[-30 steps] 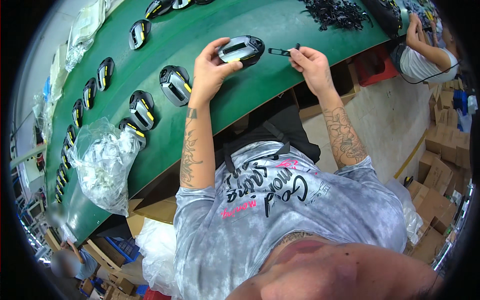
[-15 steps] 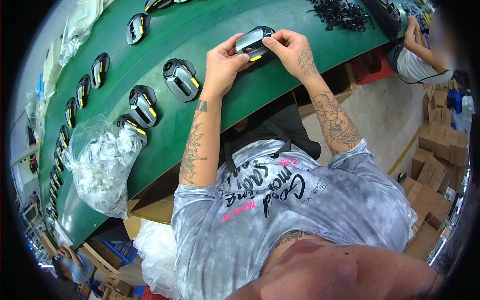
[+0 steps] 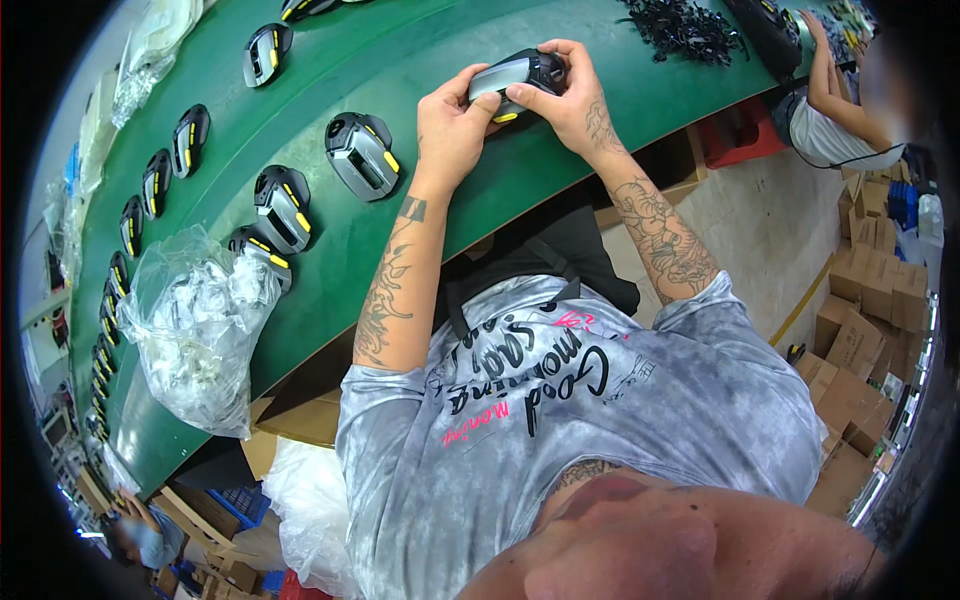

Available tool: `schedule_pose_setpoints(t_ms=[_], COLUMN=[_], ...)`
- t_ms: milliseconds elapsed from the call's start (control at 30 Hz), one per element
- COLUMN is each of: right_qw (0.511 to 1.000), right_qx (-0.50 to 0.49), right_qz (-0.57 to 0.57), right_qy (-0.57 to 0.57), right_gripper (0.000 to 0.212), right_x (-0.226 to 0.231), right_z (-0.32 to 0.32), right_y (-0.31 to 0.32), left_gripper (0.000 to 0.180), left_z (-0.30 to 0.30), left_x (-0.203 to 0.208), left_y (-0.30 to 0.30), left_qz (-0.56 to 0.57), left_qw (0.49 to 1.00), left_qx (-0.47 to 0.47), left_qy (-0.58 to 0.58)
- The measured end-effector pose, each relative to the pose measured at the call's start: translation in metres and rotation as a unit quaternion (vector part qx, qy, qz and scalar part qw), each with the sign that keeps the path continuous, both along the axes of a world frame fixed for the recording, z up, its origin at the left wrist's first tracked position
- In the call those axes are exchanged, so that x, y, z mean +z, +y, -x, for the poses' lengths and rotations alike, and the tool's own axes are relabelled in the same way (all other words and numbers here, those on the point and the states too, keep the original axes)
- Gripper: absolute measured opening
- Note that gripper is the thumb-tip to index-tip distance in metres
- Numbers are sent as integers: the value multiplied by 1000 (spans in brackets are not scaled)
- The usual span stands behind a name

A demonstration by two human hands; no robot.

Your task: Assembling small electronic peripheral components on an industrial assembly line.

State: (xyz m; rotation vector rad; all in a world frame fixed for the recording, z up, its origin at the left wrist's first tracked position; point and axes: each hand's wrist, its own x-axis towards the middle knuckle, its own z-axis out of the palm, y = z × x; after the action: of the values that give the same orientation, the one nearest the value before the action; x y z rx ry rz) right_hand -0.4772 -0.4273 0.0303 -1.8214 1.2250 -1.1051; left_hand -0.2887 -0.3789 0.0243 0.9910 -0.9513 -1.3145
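A grey and black mouse-shaped housing (image 3: 507, 76) with a yellow strip is held above the green work surface, between both my hands. My left hand (image 3: 455, 118) grips its left end, the thumb pressed on the near side. Round its right end curl the fingers of my right hand (image 3: 570, 98), that thumb also lying on the near side. The fingers partly cover the housing. Just left of my left wrist, a like housing (image 3: 360, 157) rests on the surface, and another (image 3: 283, 208) sits farther left.
A clear plastic bag (image 3: 200, 335) of wrapped pieces lies at the left near edge of the green table (image 3: 440, 40). Several more housings (image 3: 190, 140) form a row beyond it. Small black parts (image 3: 683, 28) are heaped at the back right, near another person's arms (image 3: 822, 75). Cardboard boxes (image 3: 850, 390) stand right.
My right hand has shifted from pinching the housing's top to wrapping its right end. The left thumb has moved up onto its near side. The view has shifted slightly.
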Motion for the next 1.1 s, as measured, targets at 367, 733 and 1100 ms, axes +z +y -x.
schedule_pose_setpoints(t_ms=[367,733,1100], right_qw=[946,987,992], right_qx=[-105,-1,108], right_qz=[231,103,-64], right_qy=[200,123,-1], right_gripper=[42,75,66], right_x=[29,26,17], right_z=[-4,3,3], right_y=[19,-3,-4], left_gripper=[53,47,43], left_z=[1,-2,1], left_x=[6,7,0], left_y=[2,4,6], left_qz=[-8,-8,-10], left_qw=[999,999,1000], left_qx=[-6,-17,1], left_qy=[39,48,13])
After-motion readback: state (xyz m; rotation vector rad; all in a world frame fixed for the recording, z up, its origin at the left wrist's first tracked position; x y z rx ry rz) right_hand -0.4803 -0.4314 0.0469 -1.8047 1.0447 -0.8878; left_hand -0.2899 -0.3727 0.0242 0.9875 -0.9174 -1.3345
